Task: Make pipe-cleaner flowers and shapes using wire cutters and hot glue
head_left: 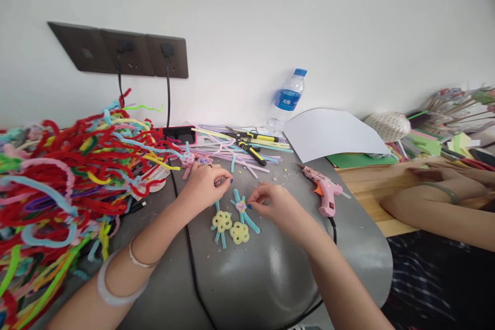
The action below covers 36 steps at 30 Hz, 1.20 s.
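Note:
My left hand [209, 184] hangs above the grey surface with thumb and fingers curled together; whatever they pinch, if anything, is too small to see. My right hand [273, 200] is closed in a similar pinch, its fingertips beside a light-blue pipe-cleaner cross with a pink-purple flower centre [241, 206]. Whether they touch it I cannot tell. Just below lie two yellow pipe-cleaner flowers: one [221, 221] rests on light-blue stems partly hidden by my left hand, the other [240, 233] sits to its right. Behind my left hand are small pink pipe-cleaner pieces [188, 164].
Tangled pipe cleaners [77, 180] heap at left. Straight ones, yellow-black pliers [251, 147] and a phone [181, 135] lie behind. A bottle [288, 100] and white paper [334, 134] stand near the wall. A pink glue gun [327, 193] lies right; another person's arm [436, 206] rests beyond.

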### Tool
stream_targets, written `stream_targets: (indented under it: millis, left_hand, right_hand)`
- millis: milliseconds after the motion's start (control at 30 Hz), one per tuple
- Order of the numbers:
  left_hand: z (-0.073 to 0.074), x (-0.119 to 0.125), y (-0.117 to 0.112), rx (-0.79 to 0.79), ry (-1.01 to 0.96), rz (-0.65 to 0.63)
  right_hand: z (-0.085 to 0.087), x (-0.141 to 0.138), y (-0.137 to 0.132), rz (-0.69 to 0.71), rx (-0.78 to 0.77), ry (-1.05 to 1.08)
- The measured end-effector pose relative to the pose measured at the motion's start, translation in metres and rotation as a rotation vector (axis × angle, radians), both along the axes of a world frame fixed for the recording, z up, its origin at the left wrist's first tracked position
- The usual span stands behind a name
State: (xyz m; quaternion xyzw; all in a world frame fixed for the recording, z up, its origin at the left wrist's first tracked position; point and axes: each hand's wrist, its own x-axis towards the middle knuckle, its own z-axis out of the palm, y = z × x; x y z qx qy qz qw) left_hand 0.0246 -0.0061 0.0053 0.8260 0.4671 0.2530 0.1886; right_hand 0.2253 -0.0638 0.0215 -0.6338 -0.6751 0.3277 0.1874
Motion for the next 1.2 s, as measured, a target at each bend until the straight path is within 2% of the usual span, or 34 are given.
stream_targets:
  millis: [100,233,333,567,767,1000,1200]
  left_hand:
    - [0.001,-0.002,0.002,-0.017,-0.033,0.007]
    - [0.000,-0.003,0.004,-0.015,-0.072,0.024]
    - [-0.002,-0.004,0.004,-0.028,-0.125,0.036]
    - [-0.006,-0.007,0.009,-0.048,-0.180,0.075]
    - [-0.004,-0.006,0.007,-0.017,-0.162,0.074]
    - [-0.005,-0.005,0.007,-0.025,-0.163,0.075]
    - [-0.005,-0.005,0.007,-0.029,-0.157,0.068]
  right_hand:
    - [0.002,0.015,0.002,-0.031,-0.008,0.066]
    - [0.009,0.030,0.010,-0.050,0.127,0.069]
    - [0.010,0.028,0.024,-0.077,0.200,-0.015]
    - [-0.008,0.010,0.067,0.001,0.251,-0.237]
    - [-0.018,0.009,0.086,0.037,0.247,-0.274]
    - [-0.024,0.005,0.089,0.080,0.269,-0.253]
    - [-0.009,0.010,0.061,0.116,0.228,-0.085]
